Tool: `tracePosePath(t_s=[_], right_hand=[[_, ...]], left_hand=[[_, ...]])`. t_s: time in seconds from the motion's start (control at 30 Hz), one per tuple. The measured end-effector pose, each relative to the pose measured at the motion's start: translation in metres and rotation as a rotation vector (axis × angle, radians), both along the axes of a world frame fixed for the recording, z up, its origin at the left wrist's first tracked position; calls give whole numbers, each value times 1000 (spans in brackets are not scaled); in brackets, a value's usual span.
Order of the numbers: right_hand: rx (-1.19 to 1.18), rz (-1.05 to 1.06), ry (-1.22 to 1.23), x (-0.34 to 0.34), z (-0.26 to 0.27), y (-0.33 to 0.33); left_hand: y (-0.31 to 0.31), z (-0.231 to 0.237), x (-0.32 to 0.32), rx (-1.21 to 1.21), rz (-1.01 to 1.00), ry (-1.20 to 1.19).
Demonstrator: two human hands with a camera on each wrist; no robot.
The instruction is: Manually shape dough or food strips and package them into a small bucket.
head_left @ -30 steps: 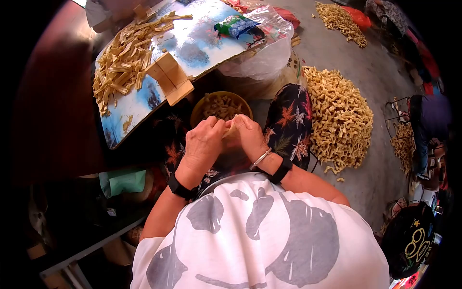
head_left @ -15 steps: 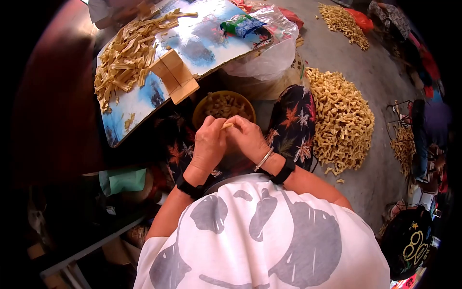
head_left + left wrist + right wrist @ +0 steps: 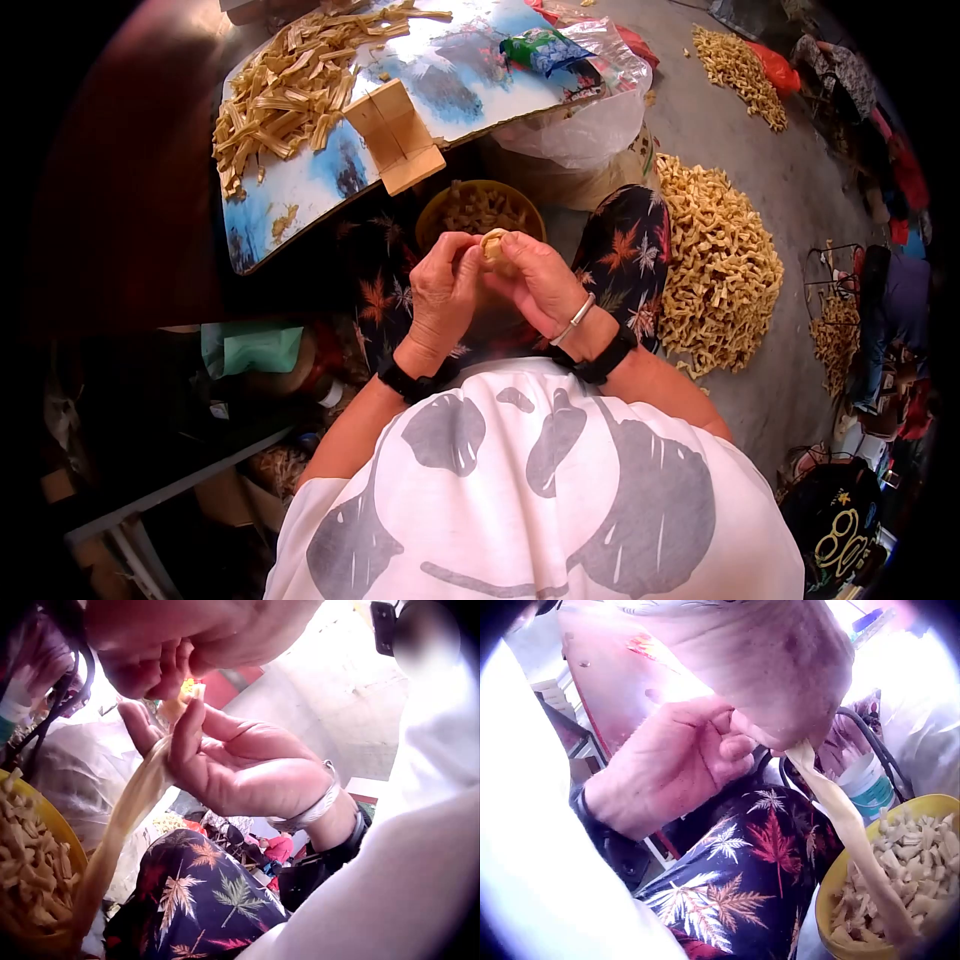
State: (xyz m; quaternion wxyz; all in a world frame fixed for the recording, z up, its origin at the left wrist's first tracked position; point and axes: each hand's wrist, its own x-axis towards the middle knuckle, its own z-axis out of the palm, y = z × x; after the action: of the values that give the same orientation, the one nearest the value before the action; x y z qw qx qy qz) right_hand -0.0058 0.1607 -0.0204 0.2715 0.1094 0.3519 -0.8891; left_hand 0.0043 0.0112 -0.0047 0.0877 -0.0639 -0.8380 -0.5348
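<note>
Both hands meet above the lap. A pale yellow strip (image 3: pixel 492 246) is pinched between the fingers of the right hand (image 3: pixel 545 285); its long end hangs down in the left wrist view as a flat band (image 3: pixel 120 825), and in the right wrist view the strip (image 3: pixel 844 817) droops toward the yellow bowl (image 3: pixel 826 900). The left hand (image 3: pixel 441 295) has curled fingers at the strip's upper part, touching or nearly touching the right fingers; its exact grip is partly hidden. Knotted pieces (image 3: pixel 911 859) fill the bowl beyond the hands.
A blue-and-white board (image 3: pixel 310 190) bears loose dry strips (image 3: pixel 285 95), a wooden block stand (image 3: pixel 395 135) and a green packet (image 3: pixel 545 50). Clear plastic (image 3: pixel 590 120) hangs past its edge. A large heap of knotted pieces (image 3: pixel 720 270) lies on the floor at right.
The fingers have shifted around the strip, which now shows as a loop or fold at the fingertips. The head view has moved, so the board and bowl appear farther right.
</note>
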Motion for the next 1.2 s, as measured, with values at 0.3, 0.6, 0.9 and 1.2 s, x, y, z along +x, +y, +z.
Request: tracePosePath(t_s=[0.3,0.6,0.9,1.2], right_hand=[[1017,110,610,6,32,-1],[937,-53,589,12,25,-20],[833,73,751,-17,17,-22],[872,77,705,-26,31,-24]], left_hand=[[-31,11,-10,17,13,5],[-26,-1,-2,1111,-101,-512],[-27,-9,3,576,-141,-365],[-39,-3,11,629,-52,-475]])
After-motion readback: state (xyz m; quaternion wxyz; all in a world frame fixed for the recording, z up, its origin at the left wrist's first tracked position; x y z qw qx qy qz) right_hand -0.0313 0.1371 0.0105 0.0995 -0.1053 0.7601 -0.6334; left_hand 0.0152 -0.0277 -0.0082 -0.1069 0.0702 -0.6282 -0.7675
